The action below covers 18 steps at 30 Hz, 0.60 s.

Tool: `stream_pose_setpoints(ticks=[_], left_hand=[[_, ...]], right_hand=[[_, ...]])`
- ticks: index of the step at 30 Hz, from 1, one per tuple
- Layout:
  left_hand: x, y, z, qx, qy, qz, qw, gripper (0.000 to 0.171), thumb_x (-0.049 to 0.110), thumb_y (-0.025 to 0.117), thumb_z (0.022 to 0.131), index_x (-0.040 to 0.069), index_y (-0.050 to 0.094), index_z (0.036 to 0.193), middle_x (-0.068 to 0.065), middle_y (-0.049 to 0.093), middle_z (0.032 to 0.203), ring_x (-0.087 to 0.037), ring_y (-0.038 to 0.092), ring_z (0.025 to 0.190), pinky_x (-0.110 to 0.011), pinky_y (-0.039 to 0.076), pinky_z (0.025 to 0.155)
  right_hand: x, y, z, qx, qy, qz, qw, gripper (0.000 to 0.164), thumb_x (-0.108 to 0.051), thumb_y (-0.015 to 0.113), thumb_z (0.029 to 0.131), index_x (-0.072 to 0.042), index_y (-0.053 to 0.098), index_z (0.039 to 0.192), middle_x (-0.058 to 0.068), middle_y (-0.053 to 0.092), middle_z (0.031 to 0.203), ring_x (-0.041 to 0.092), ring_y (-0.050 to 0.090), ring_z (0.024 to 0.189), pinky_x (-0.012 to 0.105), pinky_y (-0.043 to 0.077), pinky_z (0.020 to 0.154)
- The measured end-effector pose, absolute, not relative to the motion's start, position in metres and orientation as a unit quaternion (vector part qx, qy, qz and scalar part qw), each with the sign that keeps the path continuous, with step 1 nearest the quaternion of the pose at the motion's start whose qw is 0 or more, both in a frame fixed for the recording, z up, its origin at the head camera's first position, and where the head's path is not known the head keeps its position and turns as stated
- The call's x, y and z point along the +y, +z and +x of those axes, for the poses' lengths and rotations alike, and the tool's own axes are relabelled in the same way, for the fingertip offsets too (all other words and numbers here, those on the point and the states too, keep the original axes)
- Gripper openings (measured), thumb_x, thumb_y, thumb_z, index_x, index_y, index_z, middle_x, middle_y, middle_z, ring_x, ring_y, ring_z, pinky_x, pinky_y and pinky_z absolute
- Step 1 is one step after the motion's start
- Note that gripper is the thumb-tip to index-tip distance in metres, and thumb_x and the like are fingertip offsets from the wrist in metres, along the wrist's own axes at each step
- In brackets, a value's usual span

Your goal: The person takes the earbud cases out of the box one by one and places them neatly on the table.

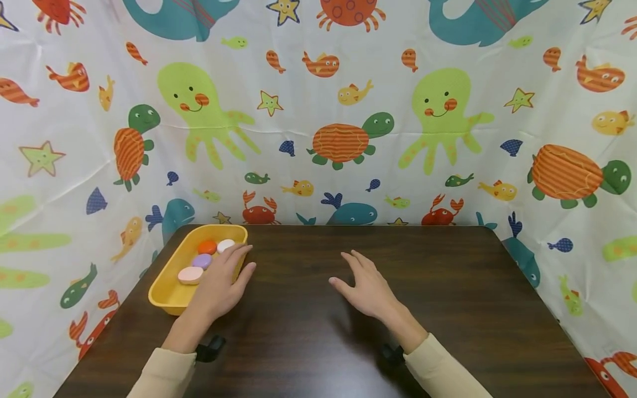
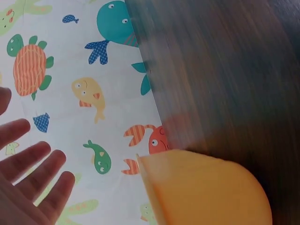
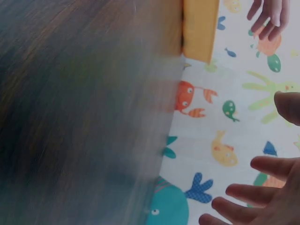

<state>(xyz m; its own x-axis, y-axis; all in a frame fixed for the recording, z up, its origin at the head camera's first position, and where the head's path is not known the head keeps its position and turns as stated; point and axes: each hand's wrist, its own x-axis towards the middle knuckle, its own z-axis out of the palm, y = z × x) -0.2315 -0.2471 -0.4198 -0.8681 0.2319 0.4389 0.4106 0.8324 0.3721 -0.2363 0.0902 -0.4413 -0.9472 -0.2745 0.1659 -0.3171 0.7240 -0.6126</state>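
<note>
At the table's left stands a yellow tray (image 1: 164,296) holding several oval, pebble-like pieces: an orange one (image 1: 207,247), a white one (image 1: 225,245), a purple one (image 1: 202,261) and a pale pink one (image 1: 191,275). My left hand (image 1: 221,284) hovers by the tray's right side with fingers spread, partly covering it and holding nothing. In the left wrist view the tray's wall (image 2: 211,192) lies apart from the fingers. Over the middle of the table my right hand (image 1: 370,287) is held up, fingers extended, with nothing in it.
The dark wooden table (image 1: 298,342) reaches back to a white curtain (image 1: 293,182) printed with sea animals, which also hangs along both sides. Black straps, one on the left wrist (image 1: 211,349) and one on the right (image 1: 393,354), circle my wrists.
</note>
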Motion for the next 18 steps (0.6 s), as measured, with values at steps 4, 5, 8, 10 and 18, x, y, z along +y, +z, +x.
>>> stream_pose_setpoints(ticks=[4, 5, 8, 10, 18], left_hand=[[-0.256, -0.419, -0.231, -0.932, -0.232, -0.178, 0.213, 0.045, 0.028, 0.059, 0.102, 0.0, 0.056, 0.138, -0.022, 0.052, 0.142, -0.042, 0.049, 0.13, -0.065, 0.038, 0.107], [-0.258, -0.419, -0.231, -0.931, -0.23, -0.179, 0.219, 0.044, 0.026, 0.06, 0.102, 0.0, 0.057, 0.137, -0.022, 0.053, 0.141, -0.042, 0.05, 0.129, -0.065, 0.039, 0.107], [-0.264, -0.417, -0.231, -0.929, -0.229, -0.178, 0.231, 0.042, 0.024, 0.061, 0.101, -0.001, 0.058, 0.135, -0.022, 0.055, 0.138, -0.042, 0.052, 0.126, -0.064, 0.04, 0.106], [-0.267, -0.416, -0.23, -0.93, -0.23, -0.173, 0.229, 0.043, 0.025, 0.06, 0.102, -0.001, 0.057, 0.135, -0.022, 0.055, 0.139, -0.043, 0.051, 0.127, -0.065, 0.039, 0.106], [-0.276, -0.412, -0.231, -0.94, -0.227, -0.147, 0.208, 0.048, 0.034, 0.055, 0.105, 0.003, 0.054, 0.141, -0.021, 0.054, 0.142, -0.043, 0.048, 0.131, -0.067, 0.037, 0.107]], right_hand=[[0.082, -0.441, -0.239, -0.923, 0.346, 0.168, 0.028, 0.075, -0.059, 0.058, 0.096, -0.017, 0.042, 0.155, 0.013, 0.034, 0.162, 0.036, 0.032, 0.148, 0.064, 0.033, 0.112], [0.08, -0.441, -0.24, -0.92, 0.351, 0.173, 0.028, 0.074, -0.059, 0.058, 0.096, -0.016, 0.042, 0.155, 0.013, 0.034, 0.162, 0.036, 0.032, 0.148, 0.064, 0.033, 0.112], [0.074, -0.441, -0.242, -0.915, 0.361, 0.181, 0.026, 0.074, -0.058, 0.058, 0.096, -0.016, 0.042, 0.155, 0.013, 0.035, 0.162, 0.035, 0.032, 0.148, 0.064, 0.034, 0.112], [0.07, -0.44, -0.244, -0.913, 0.364, 0.184, 0.025, 0.073, -0.058, 0.058, 0.097, -0.017, 0.042, 0.155, 0.013, 0.035, 0.162, 0.034, 0.032, 0.148, 0.063, 0.034, 0.112], [0.058, -0.44, -0.249, -0.912, 0.362, 0.19, 0.027, 0.071, -0.057, 0.058, 0.097, -0.017, 0.043, 0.154, 0.011, 0.037, 0.161, 0.031, 0.035, 0.147, 0.062, 0.035, 0.112]])
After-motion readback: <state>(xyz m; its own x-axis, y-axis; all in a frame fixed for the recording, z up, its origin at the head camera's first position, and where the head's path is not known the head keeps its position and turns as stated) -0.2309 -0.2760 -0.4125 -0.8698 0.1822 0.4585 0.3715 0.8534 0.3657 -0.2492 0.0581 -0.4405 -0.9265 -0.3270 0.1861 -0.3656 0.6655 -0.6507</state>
